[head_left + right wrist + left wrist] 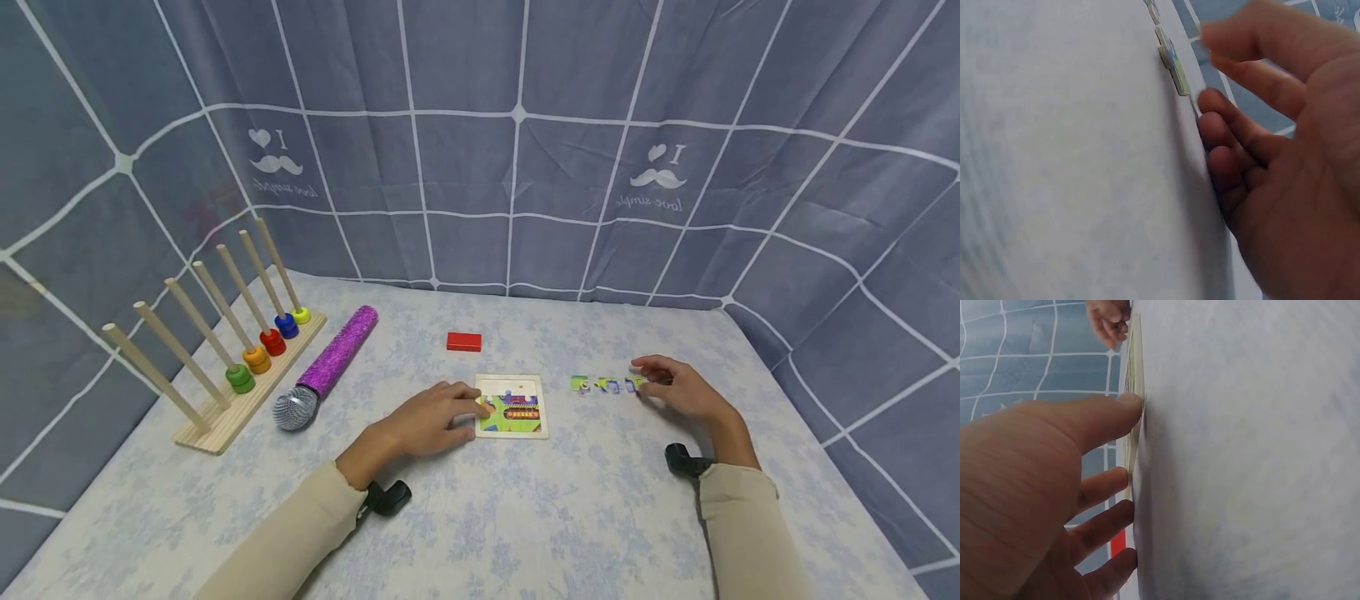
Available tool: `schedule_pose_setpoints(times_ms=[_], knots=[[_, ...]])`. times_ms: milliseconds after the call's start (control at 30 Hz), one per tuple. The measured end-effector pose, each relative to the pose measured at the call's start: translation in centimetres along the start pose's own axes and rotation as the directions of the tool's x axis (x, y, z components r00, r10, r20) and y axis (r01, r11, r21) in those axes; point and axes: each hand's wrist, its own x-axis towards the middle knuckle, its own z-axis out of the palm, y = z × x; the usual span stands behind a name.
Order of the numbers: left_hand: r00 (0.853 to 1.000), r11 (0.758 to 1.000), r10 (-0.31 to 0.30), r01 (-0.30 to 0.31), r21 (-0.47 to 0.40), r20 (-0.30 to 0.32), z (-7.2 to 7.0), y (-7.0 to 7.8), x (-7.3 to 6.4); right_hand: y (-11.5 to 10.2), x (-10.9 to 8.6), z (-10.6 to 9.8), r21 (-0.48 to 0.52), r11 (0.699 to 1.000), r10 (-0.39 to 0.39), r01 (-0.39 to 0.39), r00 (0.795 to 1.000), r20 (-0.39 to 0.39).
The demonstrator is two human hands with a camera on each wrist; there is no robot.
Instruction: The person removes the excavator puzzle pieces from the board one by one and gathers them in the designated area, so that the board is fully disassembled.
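Observation:
A square jigsaw puzzle tray (545,412) with a pale rim lies on the table, partly filled with a bright picture. My left hand (431,419) rests at its left side, the index finger reaching over the rim onto the picture. In the left wrist view the thumb (1110,419) touches the tray's near edge while the other fingers are spread. Right of the tray, loose puzzle pieces (609,385) lie in a row. My right hand (684,390) is at the row's right end, fingers loosely bent. The right wrist view shows nothing between thumb and fingers, close by a piece (1175,69).
A small red block (464,342) lies behind the tray. To the left are a purple glitter microphone (337,354) and a wooden peg stand (217,425) with coloured beads on several pegs. A grey-blue curtain (465,167) with white lines hangs behind the table.

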Motion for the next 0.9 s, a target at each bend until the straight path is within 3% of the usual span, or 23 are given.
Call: schedule_pose_setpoints(times_ms=[133, 267, 400, 533, 633, 700, 800, 900], knots=[[1.0, 1.0, -0.01, 0.011, -0.014, 0.018, -0.1, 0.2, 0.1, -2.0, 0.3, 0.0, -0.035, 0.998, -0.047, 0.045, 0.997, -0.06], [1.0, 1.0, -0.02, 0.02, -0.007, 0.024, -0.2, 0.2, 0.3, -5.7, 1.2, 1.4, -0.044, 0.989, -0.141, 0.14, 0.989, -0.034], [0.999, 1.0, -0.024, 0.025, -0.014, 0.028, -0.3, 0.1, 0.2, -9.6, 2.4, 4.6, -0.039, 0.973, -0.221, 0.226, 0.97, 0.097], [0.999, 0.999, -0.036, 0.036, -0.015, 0.038, -0.4, 0.1, 0.1, -13.1, 4.1, 8.6, -0.06, 0.947, -0.291, 0.316, 0.921, 0.259], [0.998, 0.999, -0.043, 0.043, -0.019, 0.039, -0.5, 0.0, -0.1, -15.3, 5.3, 11.4, -0.165, 0.911, -0.307, 0.379, 0.888, 0.343], [0.998, 0.999, -0.039, 0.04, -0.024, 0.044, -0.6, 0.0, -0.1, -16.5, 5.7, 12.8, -0.268, 0.884, -0.276, 0.383, 0.891, 0.361], [0.999, 0.999, -0.014, 0.016, -0.031, 0.043, -0.6, 0.0, 0.0, -17.8, 5.7, 13.9, -0.422, 0.837, -0.202, 0.347, 0.914, 0.351], [0.999, 1.0, -0.014, 0.015, -0.026, 0.037, -0.3, -0.1, 0.0, -18.3, 5.3, 14.5, -0.473, 0.823, -0.169, 0.315, 0.93, 0.327]])
